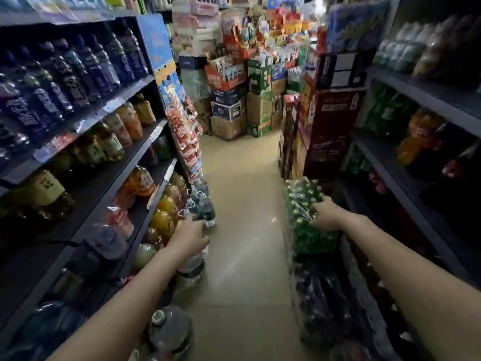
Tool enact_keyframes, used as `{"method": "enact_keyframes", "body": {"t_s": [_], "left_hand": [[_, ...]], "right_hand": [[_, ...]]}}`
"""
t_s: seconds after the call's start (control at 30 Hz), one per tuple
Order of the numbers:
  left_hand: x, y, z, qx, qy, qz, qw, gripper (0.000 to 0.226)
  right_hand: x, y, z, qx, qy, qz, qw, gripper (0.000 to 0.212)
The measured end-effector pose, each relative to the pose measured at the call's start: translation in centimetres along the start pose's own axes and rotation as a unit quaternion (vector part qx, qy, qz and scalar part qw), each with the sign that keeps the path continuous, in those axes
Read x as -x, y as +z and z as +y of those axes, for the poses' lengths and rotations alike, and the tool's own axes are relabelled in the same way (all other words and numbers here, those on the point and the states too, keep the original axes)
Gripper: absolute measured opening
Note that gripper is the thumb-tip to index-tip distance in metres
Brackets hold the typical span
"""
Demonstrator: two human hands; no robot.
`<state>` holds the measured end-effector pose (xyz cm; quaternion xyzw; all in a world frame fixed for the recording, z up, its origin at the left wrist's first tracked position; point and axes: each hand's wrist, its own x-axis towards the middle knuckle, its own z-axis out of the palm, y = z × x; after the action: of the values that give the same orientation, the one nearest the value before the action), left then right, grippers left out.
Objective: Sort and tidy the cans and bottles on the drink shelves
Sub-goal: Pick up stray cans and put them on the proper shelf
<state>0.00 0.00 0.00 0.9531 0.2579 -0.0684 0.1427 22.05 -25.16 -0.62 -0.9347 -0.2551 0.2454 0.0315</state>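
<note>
Hands apart: left [191, 237] grasps water bottle [194, 259], right [326, 213] grips green-bottle pack [305, 230]

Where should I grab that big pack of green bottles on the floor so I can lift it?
Probably from above, at the top of the green bottle pack, where the right hand already rests. The shrink wrap bunches there, so fingers could hook into it. The sides look smooth and wide, and a dark pack sits close against its near side.
</note>
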Motion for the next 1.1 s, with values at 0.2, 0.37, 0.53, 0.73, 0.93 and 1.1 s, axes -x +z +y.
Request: {"method": "enact_keyframes", "body": {"t_s": [0.2,0.37,0.53,0.73,0.93,1.1], "left_hand": [[-13.0,-2.1,-1.9,-0.02,-0.002,-0.022,1.0,0.029],[-25.0,-0.3,-6.4,-0.047,-0.034,-0.082,0.995,0.03],[-40.2,-2.0,-10.2,0.001,-0.071,-0.103,0.992,0.026],[-58.0,-7.2,-9.4,0.018,-0.073,-0.099,0.992,0.023],[-77.0,-11.4,-6.6,0.053,-0.03,-0.097,0.993,0.025],[-92.2,-14.2,-7.8,0.062,-0.107,-0.074,0.99,0.043]], "right_hand": [[-11.4,-4.7,-2.9,-0.058,-0.002,-0.001,0.998,0.042],[-24.2,-7.0,-4.8,-0.019,-0.029,-0.027,0.999,0.038],[-37.3,-12.0,-5.7,0.025,0.012,-0.049,0.998,0.039],[-51.9,-21.4,-8.1,0.016,0.01,-0.015,1.0,0.036],[-69.3,-29.8,-9.0,0.029,-0.016,0.015,0.999,0.037],[-85.7,-36.8,-9.5,0.063,-0.029,-0.007,0.998,0.038]]}}
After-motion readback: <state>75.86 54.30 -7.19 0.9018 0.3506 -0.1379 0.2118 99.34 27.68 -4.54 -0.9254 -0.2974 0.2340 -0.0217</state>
